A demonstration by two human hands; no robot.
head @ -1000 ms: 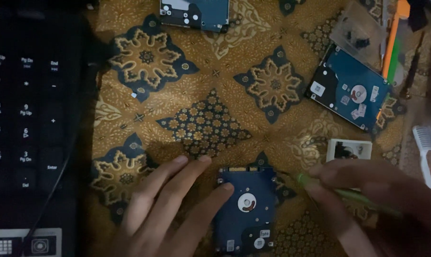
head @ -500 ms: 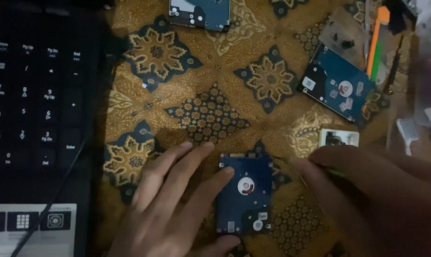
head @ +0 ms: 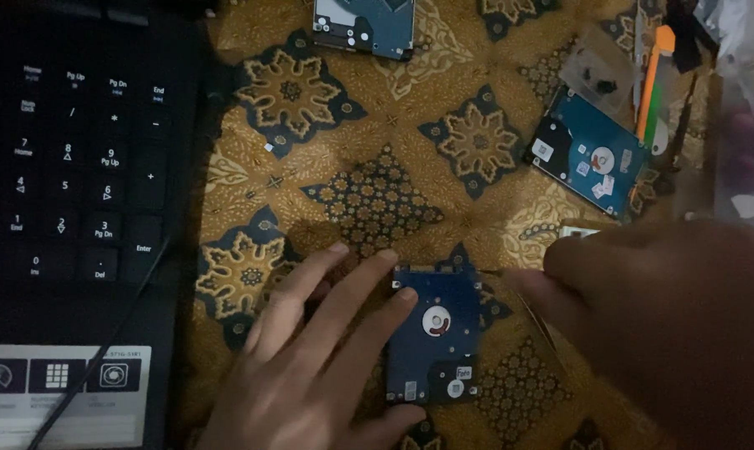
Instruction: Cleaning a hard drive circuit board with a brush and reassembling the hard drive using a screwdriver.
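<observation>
A small blue hard drive (head: 435, 333) lies circuit side up on a gold and navy patterned cloth (head: 369, 167). My left hand (head: 310, 367) rests flat beside it, fingers spread, with the fingertips on the drive's upper left edge and the thumb at its lower edge. My right hand (head: 677, 325) comes in from the right, curled around a thin tool (head: 537, 321). Its fingertips sit by the drive's upper right corner. The tool's handle is hidden inside the hand.
A second blue drive (head: 589, 154) lies at the right and a third (head: 364, 21) at the top edge. A black laptop keyboard (head: 77, 167) fills the left, with a dark cable (head: 102, 358) across it. An orange-handled tool (head: 660, 58) and a clear plastic piece (head: 598, 79) lie top right.
My right hand has moved in closer to the drive's upper right corner, hiding the tool's greenish handle. My left hand stays on the drive.
</observation>
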